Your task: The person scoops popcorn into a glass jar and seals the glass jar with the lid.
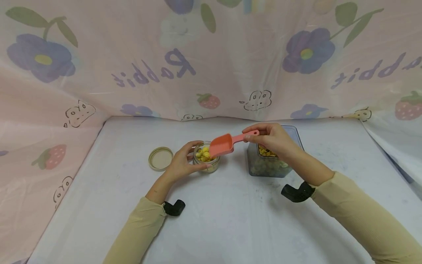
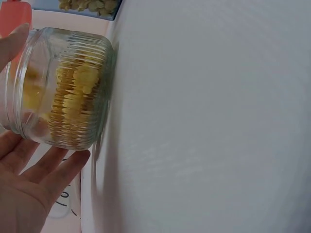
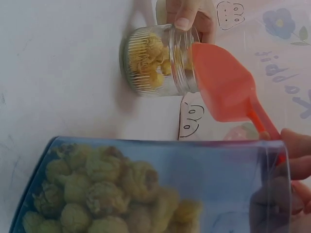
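My left hand (image 1: 182,160) holds a small ribbed glass jar (image 1: 213,167) upright on the table, thumb on the near side and fingers round the far side. Yellow, round popcorn-like pieces (image 1: 204,154) lie in the jar. In my right hand (image 1: 273,138) is the handle of a coral-pink scoop (image 1: 221,145). The scoop's front edge tilts down over the jar's mouth, and no pieces show in its bowl. Below the right hand stands a bluish see-through container (image 3: 218,189), its top uncovered, with many similar pieces (image 3: 104,194) inside.
A round pale-gold lid (image 1: 160,159) lies on the white table (image 1: 211,220), left of the jar. A printed pink curtain (image 1: 224,80) hangs along the back and sides. Black curved pieces (image 1: 298,191) stick out at both wrists.
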`<state>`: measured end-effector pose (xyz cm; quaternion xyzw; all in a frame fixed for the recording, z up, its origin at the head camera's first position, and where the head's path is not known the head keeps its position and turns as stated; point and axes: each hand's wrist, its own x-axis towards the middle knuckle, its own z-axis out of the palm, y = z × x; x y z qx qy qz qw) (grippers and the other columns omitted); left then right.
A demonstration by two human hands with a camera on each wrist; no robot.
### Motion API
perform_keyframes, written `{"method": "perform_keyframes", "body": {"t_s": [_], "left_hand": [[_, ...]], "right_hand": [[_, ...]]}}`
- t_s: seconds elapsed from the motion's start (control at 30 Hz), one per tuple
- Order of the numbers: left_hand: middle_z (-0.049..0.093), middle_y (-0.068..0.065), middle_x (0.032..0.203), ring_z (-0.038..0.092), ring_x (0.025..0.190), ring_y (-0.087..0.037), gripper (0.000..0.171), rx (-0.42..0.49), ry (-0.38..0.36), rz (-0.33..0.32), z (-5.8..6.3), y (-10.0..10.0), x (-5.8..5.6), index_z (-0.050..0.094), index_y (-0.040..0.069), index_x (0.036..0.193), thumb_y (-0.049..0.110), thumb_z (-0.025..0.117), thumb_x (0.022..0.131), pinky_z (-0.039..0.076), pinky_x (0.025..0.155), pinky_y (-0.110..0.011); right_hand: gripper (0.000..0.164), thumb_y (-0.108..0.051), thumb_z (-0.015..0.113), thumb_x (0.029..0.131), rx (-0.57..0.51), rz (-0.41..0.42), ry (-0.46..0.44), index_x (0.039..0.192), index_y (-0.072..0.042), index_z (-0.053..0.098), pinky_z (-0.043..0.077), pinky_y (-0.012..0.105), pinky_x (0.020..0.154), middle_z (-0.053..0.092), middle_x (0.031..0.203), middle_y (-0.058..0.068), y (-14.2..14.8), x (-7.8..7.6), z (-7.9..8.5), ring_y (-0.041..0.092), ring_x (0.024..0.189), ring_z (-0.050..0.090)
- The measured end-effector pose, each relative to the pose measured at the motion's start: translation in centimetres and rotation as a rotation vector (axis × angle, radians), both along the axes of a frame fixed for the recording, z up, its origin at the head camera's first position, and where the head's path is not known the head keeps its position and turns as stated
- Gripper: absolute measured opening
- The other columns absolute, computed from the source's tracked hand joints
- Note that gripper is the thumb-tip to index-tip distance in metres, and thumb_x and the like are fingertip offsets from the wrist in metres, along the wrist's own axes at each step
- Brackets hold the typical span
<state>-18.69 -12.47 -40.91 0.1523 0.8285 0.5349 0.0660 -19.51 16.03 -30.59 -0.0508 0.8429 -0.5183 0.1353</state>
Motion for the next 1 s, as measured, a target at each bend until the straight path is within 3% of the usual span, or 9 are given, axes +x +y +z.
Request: {"method": "perform_keyframes", "body": {"t_s": [0.23,0.43,0.63,0.77,1.0], "left_hand": [[0.049,-0.009,0.141,0.045,0.131,-0.03,0.078,-0.004,-0.001,0.004,0.1,0.1,0.1,0.046,0.01,0.138,0.017,0.085,0.071,0.042,0.106,-0.046],[0.047,-0.01,0.143,0.044,0.132,-0.03,0.08,-0.016,0.009,-0.016,0.2,0.2,0.2,0.043,0.009,0.141,0.02,0.084,0.073,0.041,0.106,-0.047],[0.043,-0.015,0.145,0.041,0.134,-0.031,0.087,-0.081,0.088,-0.053,0.6,0.3,0.3,0.034,0.003,0.146,0.022,0.082,0.075,0.036,0.109,-0.05],[0.04,-0.013,0.147,0.037,0.136,-0.028,0.092,-0.124,0.114,-0.058,1.0,0.6,0.5,0.031,0.008,0.148,0.029,0.082,0.074,0.032,0.112,-0.052],[0.034,-0.008,0.149,0.033,0.138,-0.032,0.092,-0.113,0.158,-0.036,1.6,1.7,0.6,0.03,0.016,0.148,0.032,0.082,0.074,0.03,0.111,-0.057]], "right_hand": [[0.037,-0.025,0.068,0.09,-0.007,-0.023,-0.019,0.119,-0.003,0.064,0.033,0.025,0.052,0.07,0.081,-0.009,0.4,0.3,0.4,0.011,0.062,0.04],[0.038,-0.024,0.069,0.089,-0.062,-0.034,-0.029,0.12,-0.002,0.064,0.03,0.028,0.049,0.056,0.066,-0.006,0.7,0.7,0.8,0.011,0.055,0.036],[0.039,-0.023,0.067,0.091,-0.143,-0.051,-0.029,0.122,0.0,0.06,0.027,0.027,0.05,0.057,0.072,-0.005,1.5,1.1,0.9,0.009,0.056,0.035],[0.041,-0.023,0.067,0.091,-0.168,-0.085,-0.022,0.124,0.0,0.059,0.028,0.027,0.051,0.053,0.072,-0.006,2.1,1.3,0.8,0.008,0.057,0.037],[0.021,-0.019,0.066,0.092,-0.307,-0.099,0.008,0.111,-0.011,0.067,0.015,0.038,0.057,0.048,0.069,-0.008,3.3,1.7,0.8,0.008,0.053,0.034]]}}
